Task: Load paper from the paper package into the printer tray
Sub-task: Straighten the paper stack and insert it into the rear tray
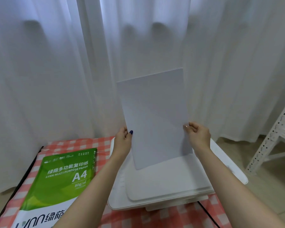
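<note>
I hold a stack of white paper [155,119] upright above the white printer [163,186], its lower edge over the printer's top near the back. My left hand [123,140] pinches the paper's left edge, thumb on the front. On the right edge, my right hand [197,135] pinches it the same way. The green and white A4 paper package [59,180] lies flat on the table to the left of the printer. The printer's tray is hidden behind the paper.
A red and white checked cloth [67,143] covers the table. White curtains [56,71] hang right behind it. A white metal shelf frame [270,140] stands on the floor at the right.
</note>
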### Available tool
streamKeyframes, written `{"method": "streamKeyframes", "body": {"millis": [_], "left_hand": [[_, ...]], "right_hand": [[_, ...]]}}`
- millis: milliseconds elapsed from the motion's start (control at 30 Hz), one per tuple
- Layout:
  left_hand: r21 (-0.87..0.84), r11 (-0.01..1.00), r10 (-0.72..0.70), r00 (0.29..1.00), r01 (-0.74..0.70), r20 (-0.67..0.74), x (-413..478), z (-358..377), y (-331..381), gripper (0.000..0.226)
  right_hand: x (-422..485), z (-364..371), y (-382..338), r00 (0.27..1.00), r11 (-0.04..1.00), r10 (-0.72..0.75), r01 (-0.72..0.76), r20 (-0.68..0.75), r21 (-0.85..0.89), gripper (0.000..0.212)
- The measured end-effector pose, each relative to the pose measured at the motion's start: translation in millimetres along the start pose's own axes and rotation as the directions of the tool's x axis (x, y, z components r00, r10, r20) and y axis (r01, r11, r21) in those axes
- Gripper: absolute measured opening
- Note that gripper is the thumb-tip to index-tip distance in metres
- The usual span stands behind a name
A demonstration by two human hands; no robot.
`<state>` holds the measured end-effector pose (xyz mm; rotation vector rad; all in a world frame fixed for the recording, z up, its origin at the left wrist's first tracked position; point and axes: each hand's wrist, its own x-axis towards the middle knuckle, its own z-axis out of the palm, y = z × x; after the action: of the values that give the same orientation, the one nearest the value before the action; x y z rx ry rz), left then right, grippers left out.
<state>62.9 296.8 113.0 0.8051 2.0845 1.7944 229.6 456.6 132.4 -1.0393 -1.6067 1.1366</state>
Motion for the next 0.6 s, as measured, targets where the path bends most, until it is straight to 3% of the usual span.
{"method": "streamKeyframes", "body": {"millis": [100, 433, 600], "left_hand": [[0.034, 0.999, 0.009, 1.0, -0.009, 0.003, 18, -4, 0, 0.012], [-0.082, 0.993, 0.083, 0.994, -0.089, -0.075, 47, -5, 20, 0.021], [-0.094, 0.99, 0.092, 0.991, -0.101, -0.098, 41, -2, 23, 0.021]], "right_hand": [[14, 3, -4, 1.0, 1.0, -0.015, 0.015, 0.001, -0.019, 0.026], [35, 2, -7, 0.998, 0.999, -0.034, 0.034, 0.059, 0.004, 0.021], [35, -9, 5, 0.989, 1.0, -0.03, 0.03, 0.144, 0.005, 0.02]]}}
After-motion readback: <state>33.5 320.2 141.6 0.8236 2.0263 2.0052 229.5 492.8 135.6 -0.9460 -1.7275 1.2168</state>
